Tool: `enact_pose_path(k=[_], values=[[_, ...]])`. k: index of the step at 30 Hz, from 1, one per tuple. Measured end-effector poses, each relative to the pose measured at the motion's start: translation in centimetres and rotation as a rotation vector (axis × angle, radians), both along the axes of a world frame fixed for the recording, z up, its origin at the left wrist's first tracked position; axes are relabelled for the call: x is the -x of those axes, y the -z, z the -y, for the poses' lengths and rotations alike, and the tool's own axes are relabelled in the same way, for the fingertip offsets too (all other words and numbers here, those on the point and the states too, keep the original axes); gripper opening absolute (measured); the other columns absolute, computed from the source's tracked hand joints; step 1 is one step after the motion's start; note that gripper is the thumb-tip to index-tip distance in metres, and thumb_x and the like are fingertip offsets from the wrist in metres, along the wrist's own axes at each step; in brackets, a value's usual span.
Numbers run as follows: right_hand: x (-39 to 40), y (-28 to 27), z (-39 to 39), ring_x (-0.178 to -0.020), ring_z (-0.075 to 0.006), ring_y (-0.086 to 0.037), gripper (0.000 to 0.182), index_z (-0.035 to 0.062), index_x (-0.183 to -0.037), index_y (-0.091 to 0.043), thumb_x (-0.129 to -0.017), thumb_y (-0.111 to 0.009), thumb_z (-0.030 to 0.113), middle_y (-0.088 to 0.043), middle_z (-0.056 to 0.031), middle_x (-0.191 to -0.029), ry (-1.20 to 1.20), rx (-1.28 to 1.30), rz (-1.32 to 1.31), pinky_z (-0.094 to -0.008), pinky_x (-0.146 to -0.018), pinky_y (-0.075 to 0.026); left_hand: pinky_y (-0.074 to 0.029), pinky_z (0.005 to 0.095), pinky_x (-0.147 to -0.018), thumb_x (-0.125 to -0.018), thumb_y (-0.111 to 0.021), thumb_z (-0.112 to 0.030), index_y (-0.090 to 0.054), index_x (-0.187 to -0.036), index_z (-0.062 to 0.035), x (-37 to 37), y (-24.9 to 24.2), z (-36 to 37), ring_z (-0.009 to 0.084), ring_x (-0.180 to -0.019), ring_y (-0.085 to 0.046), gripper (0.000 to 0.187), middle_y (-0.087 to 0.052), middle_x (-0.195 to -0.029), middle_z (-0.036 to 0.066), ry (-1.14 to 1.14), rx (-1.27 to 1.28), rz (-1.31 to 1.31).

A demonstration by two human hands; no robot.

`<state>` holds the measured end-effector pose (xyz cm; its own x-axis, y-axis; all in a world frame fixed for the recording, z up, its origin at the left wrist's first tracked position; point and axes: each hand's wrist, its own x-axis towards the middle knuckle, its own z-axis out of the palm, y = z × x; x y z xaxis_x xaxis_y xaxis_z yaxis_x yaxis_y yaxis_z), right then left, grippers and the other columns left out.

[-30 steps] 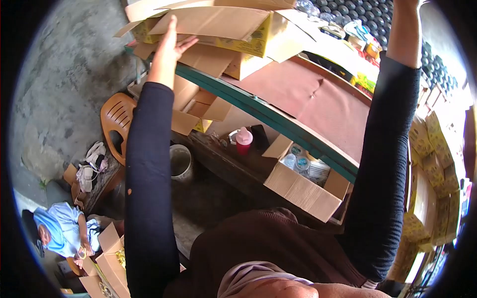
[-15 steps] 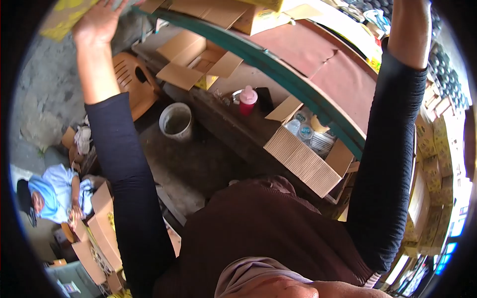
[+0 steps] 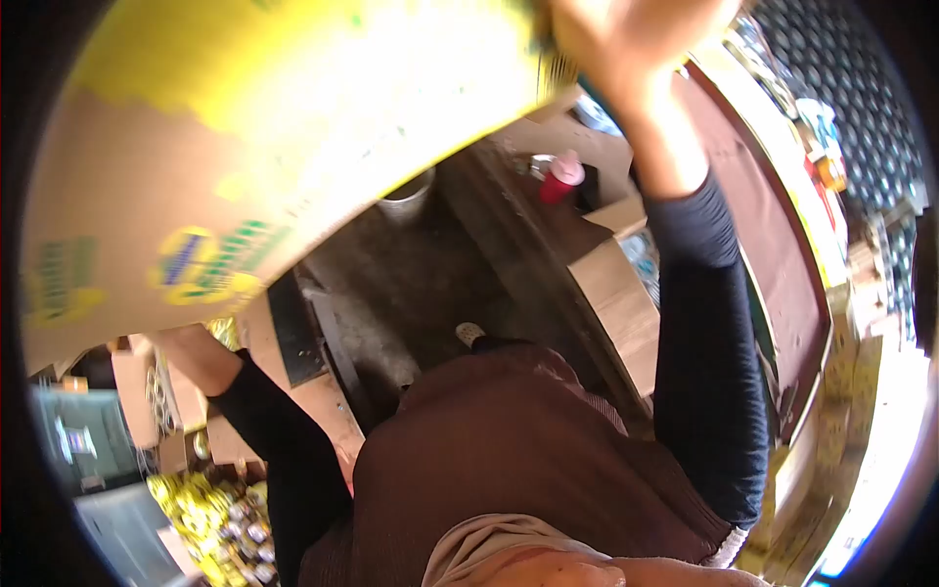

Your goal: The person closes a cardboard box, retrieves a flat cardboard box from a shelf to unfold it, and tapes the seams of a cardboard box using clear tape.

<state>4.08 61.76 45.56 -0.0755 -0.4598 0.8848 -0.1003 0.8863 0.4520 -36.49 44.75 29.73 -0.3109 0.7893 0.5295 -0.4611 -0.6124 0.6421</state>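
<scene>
A large cardboard box [image 3: 235, 157] with yellow and green print fills the upper left, held up close to the camera. My right hand [image 3: 626, 49] grips its right edge at the top of the view. My left hand is hidden behind the box; only the left forearm [image 3: 201, 357] in a dark sleeve shows below it.
A table [image 3: 782, 225] with a brown top and green edge runs along the right. Under it are an open carton [image 3: 611, 293], a red cup with pink lid [image 3: 559, 178] and a grey bucket [image 3: 406, 201]. Yellow packs [image 3: 201, 504] lie at lower left.
The printed box has come off the table and swung across in front of me. Both hands moved leftward with it, and my view has turned to the left.
</scene>
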Motion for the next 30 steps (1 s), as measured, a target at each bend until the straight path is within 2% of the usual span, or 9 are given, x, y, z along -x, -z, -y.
enact_pose_path(k=[6,8,9,10,11,17,21,24,30], values=[[6.6,16.0,3.2,-0.067,-0.0185,-0.065,0.073,-0.0002,-0.095,-0.043,-0.052,-0.090,0.035,-0.064,-0.0110,-0.078,0.025,0.521,-0.021,-0.0268,-0.060,-0.051,-0.032,0.0607,-0.100,-0.086,-0.028,-0.070,-0.037,-0.137,-0.0057,0.6,8.1,12.2,0.0367,-0.125,-0.039,0.083,-0.041,-0.138,0.019,-0.793,0.425,0.175],[9.4,20.6,5.0,-0.069,-0.0210,-0.064,0.065,-0.0012,-0.091,-0.054,-0.050,-0.090,0.034,-0.065,-0.0136,-0.083,-0.232,0.732,-0.131,-0.0289,-0.062,-0.051,-0.037,0.0535,-0.099,-0.084,-0.024,-0.075,-0.038,-0.135,-0.0027,-0.5,9.2,16.2,0.0349,-0.119,-0.045,0.089,-0.044,-0.134,0.017,-0.050,-0.149,0.094],[8.9,21.2,6.2,-0.074,-0.0216,-0.063,0.057,-0.0019,-0.086,-0.064,-0.050,-0.090,0.032,-0.066,-0.0132,-0.087,-0.098,0.796,0.059,-0.0306,-0.067,-0.050,-0.035,0.0533,-0.101,-0.076,-0.022,-0.083,-0.036,-0.136,-0.0039,-2.7,8.5,16.8,0.0360,-0.120,-0.044,0.101,-0.043,-0.135,0.016,-0.796,0.324,0.560],[9.2,22.9,6.6,-0.077,-0.0219,-0.063,0.054,-0.0018,-0.086,-0.068,-0.049,-0.090,0.031,-0.066,-0.0119,-0.087,-0.126,0.836,0.097,-0.0307,-0.071,-0.050,-0.035,0.0529,-0.102,-0.078,-0.022,-0.082,-0.036,-0.136,-0.0045,-2.7,10.1,18.6,0.0355,-0.121,-0.043,0.098,-0.043,-0.135,0.016,-0.816,0.323,0.624],[8.2,23.7,6.5,-0.084,-0.0204,-0.062,0.077,-0.0024,-0.103,-0.035,-0.061,-0.085,0.038,-0.062,-0.0139,-0.089,0.045,0.751,0.388,-0.0333,-0.075,-0.050,-0.034,0.0524,-0.103,-0.080,-0.022,-0.080,-0.037,-0.136,-0.0051,-2.8,12.6,20.3,0.0351,-0.122,-0.043,0.095,-0.043,-0.135,0.015,-0.833,0.320,0.689],[10.0,29.1,7.7,-0.084,-0.0201,-0.061,0.061,-0.0037,-0.095,-0.058,-0.058,-0.088,0.034,-0.063,-0.0117,-0.093,-0.382,0.964,0.198,-0.0340,-0.077,-0.049,-0.040,0.0444,-0.099,-0.090,-0.045,-0.048,-0.044,-0.131,-0.0036,-6.9,16.7,25.8,0.0286,-0.116,-0.052,0.061,-0.052,-0.128,0.012,-0.470,-0.045,0.219],[10.4,29.5,8.1,-0.087,-0.0236,-0.060,0.046,0.0007,-0.084,-0.066,-0.052,-0.090,0.023,-0.063,-0.0111,-0.093,-0.441,1.023,0.219,-0.0345,-0.079,-0.047,-0.041,0.0469,-0.097,-0.090,-0.046,-0.044,-0.041,-0.132,-0.0035,-6.7,17.8,25.9,0.0311,-0.118,-0.048,0.059,-0.049,-0.129,0.014,-0.644,0.110,0.121],[10.0,28.8,8.2,-0.086,-0.0236,-0.060,0.042,-0.0003,-0.084,-0.067,-0.054,-0.090,0.018,-0.063,-0.0104,-0.093,-0.314,0.981,0.271,-0.0339,-0.077,-0.048,-0.046,0.0402,-0.090,-0.094,-0.038,-0.028,-0.050,-0.119,-0.0009,-7.8,14.8,20.7,0.0276,-0.107,-0.055,0.039,-0.057,-0.114,0.013,-0.991,0.488,0.476],[5.7,30.9,6.0,-0.079,-0.0241,-0.061,0.046,0.0007,-0.099,-0.053,-0.066,-0.083,0.010,-0.063,-0.0120,-0.095,0.057,0.904,0.257,-0.0319,-0.066,-0.050,-0.048,0.0413,-0.088,-0.096,-0.032,-0.028,-0.044,-0.123,-0.0025,-5.5,14.9,15.8,0.0267,-0.105,-0.057,0.040,-0.056,-0.114,0.013,-0.945,0.211,0.683]])
